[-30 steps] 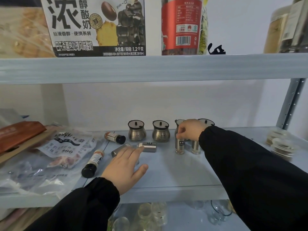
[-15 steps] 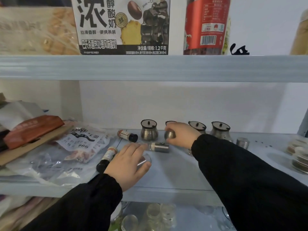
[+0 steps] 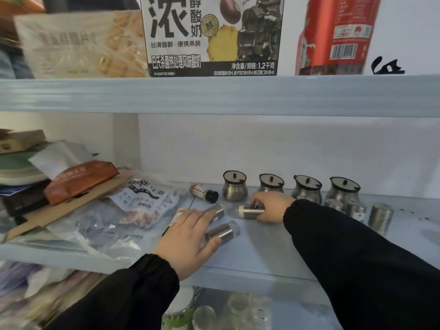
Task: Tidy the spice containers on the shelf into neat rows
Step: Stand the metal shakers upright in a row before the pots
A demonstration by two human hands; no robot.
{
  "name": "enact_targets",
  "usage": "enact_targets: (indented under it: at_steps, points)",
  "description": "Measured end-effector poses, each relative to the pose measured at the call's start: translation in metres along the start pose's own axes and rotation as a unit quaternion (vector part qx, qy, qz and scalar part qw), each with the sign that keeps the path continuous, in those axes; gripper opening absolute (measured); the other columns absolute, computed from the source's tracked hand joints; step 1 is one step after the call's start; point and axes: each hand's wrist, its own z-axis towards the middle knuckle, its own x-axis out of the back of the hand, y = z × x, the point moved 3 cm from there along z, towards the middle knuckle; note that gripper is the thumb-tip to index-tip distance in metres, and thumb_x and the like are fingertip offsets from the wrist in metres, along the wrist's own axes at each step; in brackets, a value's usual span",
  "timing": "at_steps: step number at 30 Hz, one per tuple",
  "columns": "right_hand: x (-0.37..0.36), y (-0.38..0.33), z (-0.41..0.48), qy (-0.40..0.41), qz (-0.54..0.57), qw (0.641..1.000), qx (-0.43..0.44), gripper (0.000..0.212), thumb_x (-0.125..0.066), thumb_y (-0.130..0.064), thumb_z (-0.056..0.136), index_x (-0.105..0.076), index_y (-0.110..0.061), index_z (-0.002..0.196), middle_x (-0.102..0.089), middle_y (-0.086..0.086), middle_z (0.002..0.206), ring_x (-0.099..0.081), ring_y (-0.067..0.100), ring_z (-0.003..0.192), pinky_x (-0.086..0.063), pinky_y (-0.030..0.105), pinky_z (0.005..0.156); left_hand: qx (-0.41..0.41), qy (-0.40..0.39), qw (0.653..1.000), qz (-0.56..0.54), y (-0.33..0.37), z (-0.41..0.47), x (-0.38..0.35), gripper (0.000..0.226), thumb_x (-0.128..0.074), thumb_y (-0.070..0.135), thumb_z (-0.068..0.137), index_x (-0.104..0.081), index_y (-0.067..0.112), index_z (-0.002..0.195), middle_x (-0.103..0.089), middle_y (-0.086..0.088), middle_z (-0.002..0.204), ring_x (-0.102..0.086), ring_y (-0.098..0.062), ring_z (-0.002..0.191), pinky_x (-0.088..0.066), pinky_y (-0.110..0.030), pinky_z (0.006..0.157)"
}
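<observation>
Four round steel spice pots [image 3: 234,189] stand in a row along the back of the pale blue shelf [image 3: 257,253]. To their right, three small steel shakers [image 3: 380,216] stand upright. My right hand [image 3: 273,207] grips a steel shaker [image 3: 248,211] that lies on its side in front of the pots. My left hand [image 3: 188,236] rests on the shelf, its thumb and fingers around a second lying shaker [image 3: 223,231]. A third lying shaker [image 3: 218,209] pokes out past its fingertips. A dark-capped bottle [image 3: 204,193] lies left of the pots, and my left hand partly hides another bottle [image 3: 179,214].
Plastic food bags [image 3: 142,201], a cardboard sheet and stacked packets crowd the shelf's left half. The upper shelf [image 3: 214,95] hangs low overhead with a printed carton [image 3: 209,36] and a red-labelled jar [image 3: 333,34]. Glass jars [image 3: 238,308] stand on the shelf below.
My right hand left the upright shakers, crossed leftward past the pots and closed on the lying shaker. My left hand stayed over the lying shakers. The camera view shifted left.
</observation>
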Motion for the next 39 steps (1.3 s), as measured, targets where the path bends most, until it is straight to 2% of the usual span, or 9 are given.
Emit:
enact_targets:
  at_steps: [5, 8, 10, 14, 18, 21, 26, 32, 39]
  points:
    - [0.027, 0.002, -0.001, -0.002, -0.072, 0.996, 0.044, 0.042, -0.065, -0.011, 0.079, -0.063, -0.033, 0.115, -0.053, -0.002, 0.107, -0.058, 0.023, 0.100, -0.049, 0.034, 0.087, 0.003, 0.002, 1.000, 0.006, -0.003, 0.001, -0.002, 0.057, -0.031, 0.058, 0.093, -0.036, 0.026, 0.140, -0.050, 0.005, 0.125, -0.040, -0.018, 0.123, -0.034, -0.036, 0.106]
    - [0.033, 0.007, 0.001, 0.007, -0.088, 0.994, 0.059, 0.044, -0.060, -0.009, 0.080, -0.068, -0.039, 0.111, -0.054, 0.001, 0.113, -0.059, 0.025, 0.103, -0.051, 0.036, 0.090, 0.005, 0.001, 1.000, 0.010, -0.001, 0.002, -0.005, 0.056, -0.032, 0.057, 0.094, -0.035, 0.027, 0.141, -0.050, 0.006, 0.125, -0.039, -0.018, 0.123, -0.034, -0.036, 0.106]
    - [0.035, 0.008, -0.002, -0.012, -0.090, 0.993, 0.074, 0.048, -0.059, -0.008, 0.080, -0.069, -0.037, 0.117, -0.059, 0.000, 0.121, -0.059, 0.024, 0.110, -0.049, 0.036, 0.095, 0.007, 0.001, 1.000, 0.013, 0.000, 0.003, -0.008, 0.056, -0.034, 0.057, 0.094, -0.036, 0.026, 0.141, -0.050, 0.006, 0.126, -0.040, -0.018, 0.123, -0.034, -0.035, 0.106]
    - [0.039, 0.008, -0.009, -0.033, -0.066, 0.993, 0.091, 0.053, -0.054, -0.001, 0.083, -0.068, -0.033, 0.123, -0.059, -0.006, 0.131, -0.056, 0.018, 0.118, -0.044, 0.031, 0.102, 0.009, 0.001, 1.000, 0.005, 0.006, 0.006, -0.010, 0.057, -0.034, 0.056, 0.093, -0.037, 0.026, 0.141, -0.051, 0.005, 0.127, -0.040, -0.018, 0.124, -0.035, -0.036, 0.106]
    - [0.043, 0.011, -0.018, -0.029, 0.004, 0.996, 0.086, 0.056, -0.053, 0.002, 0.082, -0.069, -0.038, 0.118, -0.063, -0.013, 0.125, -0.059, 0.011, 0.111, -0.045, 0.028, 0.100, 0.011, 0.003, 1.000, 0.003, 0.008, 0.009, -0.011, 0.059, -0.032, 0.058, 0.093, -0.037, 0.026, 0.142, -0.051, 0.005, 0.126, -0.040, -0.017, 0.124, -0.034, -0.034, 0.105]
    - [0.053, 0.012, -0.030, -0.024, 0.071, 0.994, 0.077, 0.055, -0.054, -0.003, 0.081, -0.068, -0.040, 0.118, -0.067, -0.015, 0.114, -0.060, 0.000, 0.097, -0.048, 0.022, 0.094, 0.011, 0.002, 1.000, -0.002, 0.008, 0.014, -0.010, 0.059, -0.031, 0.060, 0.093, -0.036, 0.028, 0.142, -0.050, 0.007, 0.124, -0.042, -0.016, 0.121, -0.035, -0.034, 0.104]
    - [0.053, 0.016, -0.033, -0.013, 0.135, 0.988, 0.075, 0.024, -0.070, -0.032, 0.086, -0.072, -0.033, 0.110, -0.070, -0.017, 0.109, -0.064, 0.001, 0.102, -0.048, 0.023, 0.095, 0.010, 0.010, 1.000, -0.006, 0.007, 0.018, -0.010, 0.057, -0.031, 0.059, 0.092, -0.037, 0.030, 0.141, -0.050, 0.009, 0.119, -0.043, -0.015, 0.116, -0.035, -0.030, 0.101]
    - [0.057, 0.028, -0.027, 0.010, 0.106, 0.993, 0.047, 0.021, -0.074, -0.033, 0.081, -0.075, -0.033, 0.103, -0.071, -0.014, 0.102, -0.064, 0.004, 0.095, -0.051, 0.028, 0.089, 0.009, 0.014, 1.000, -0.011, 0.011, 0.017, -0.013, 0.059, -0.032, 0.060, 0.092, -0.038, 0.027, 0.141, -0.051, 0.007, 0.123, -0.043, -0.016, 0.118, -0.035, -0.032, 0.103]
    - [0.060, 0.049, -0.028, 0.006, 0.101, 0.995, 0.011, 0.020, -0.077, -0.036, 0.076, -0.074, -0.038, 0.096, -0.070, -0.015, 0.100, -0.065, 0.004, 0.094, -0.053, 0.035, 0.091, 0.009, 0.021, 1.000, -0.013, 0.015, 0.018, -0.009, 0.058, -0.032, 0.061, 0.092, -0.038, 0.029, 0.140, -0.050, 0.011, 0.120, -0.042, -0.012, 0.115, -0.033, -0.029, 0.101]
